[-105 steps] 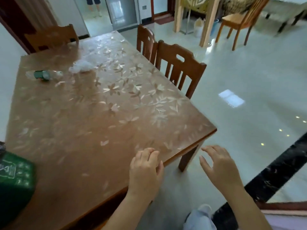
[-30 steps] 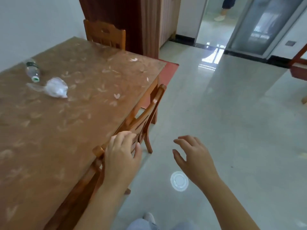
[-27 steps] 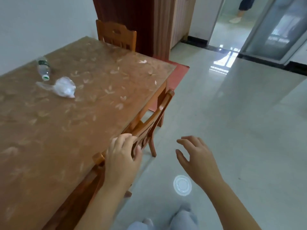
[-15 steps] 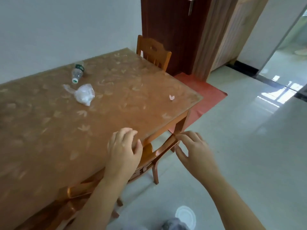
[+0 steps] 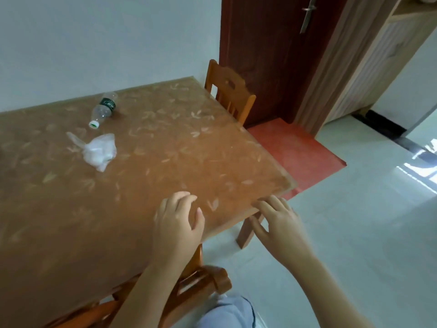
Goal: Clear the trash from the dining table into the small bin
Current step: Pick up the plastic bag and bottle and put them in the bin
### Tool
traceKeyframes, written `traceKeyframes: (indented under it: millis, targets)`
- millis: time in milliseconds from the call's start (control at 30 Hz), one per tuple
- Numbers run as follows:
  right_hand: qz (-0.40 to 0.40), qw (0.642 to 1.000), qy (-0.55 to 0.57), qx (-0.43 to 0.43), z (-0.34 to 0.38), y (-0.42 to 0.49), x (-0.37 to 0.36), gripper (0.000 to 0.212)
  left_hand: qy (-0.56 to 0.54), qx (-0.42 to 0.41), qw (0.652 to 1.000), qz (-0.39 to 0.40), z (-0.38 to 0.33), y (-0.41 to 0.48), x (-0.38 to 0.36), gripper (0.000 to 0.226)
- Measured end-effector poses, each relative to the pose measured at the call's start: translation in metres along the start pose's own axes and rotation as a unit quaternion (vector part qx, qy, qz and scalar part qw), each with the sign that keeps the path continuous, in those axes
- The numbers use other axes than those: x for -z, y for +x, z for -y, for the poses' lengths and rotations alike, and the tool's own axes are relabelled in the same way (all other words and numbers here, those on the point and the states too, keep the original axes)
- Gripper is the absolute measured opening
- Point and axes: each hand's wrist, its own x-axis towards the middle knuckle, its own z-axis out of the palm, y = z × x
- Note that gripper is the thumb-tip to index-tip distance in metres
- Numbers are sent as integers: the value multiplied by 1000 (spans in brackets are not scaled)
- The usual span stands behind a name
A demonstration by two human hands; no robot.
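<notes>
Glossy leaf-patterned counter [image 5: 165,162] carries a crumpled white plastic bag [image 5: 100,151], with a clear bottle [image 5: 102,110] lying beyond it. Left hand [image 5: 177,223] and right hand [image 5: 279,223], fingers loosely spread and empty, have advanced to the counter's corner.

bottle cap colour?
White, with a green ring below it, on the bottle lying on the table; head view.

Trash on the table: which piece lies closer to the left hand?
The crumpled plastic bag. It lies nearer the left hand than the bottle, which lies on its side farther back.
</notes>
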Motion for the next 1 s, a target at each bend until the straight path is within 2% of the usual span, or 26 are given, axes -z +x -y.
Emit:
traceKeyframes:
  millis: [100,267,600,833,933,1000]
  targets:
    - [33,999,-15,20,-20,48,-4,18,-1,31,999,-16,0,32,-21,27]
    - [58,997,-17,58,-36,110,-21,17,11,61,997,-42,10,65,-40,37]
    - [162,967,50,191,-35,202,-86,23,79,175,978,-77,30,93,-68,19]
    - [229,929,87,278,-49,279,-112,27,141,319,933,-88,18,114,-88,23]
    - [232,911,93,327,-50,315,-116,33,160,387,902,-108,15,128,-97,20]
    - [230,902,105,350,-49,337,-116,38,167,410,888,-123,15,140,-100,26]
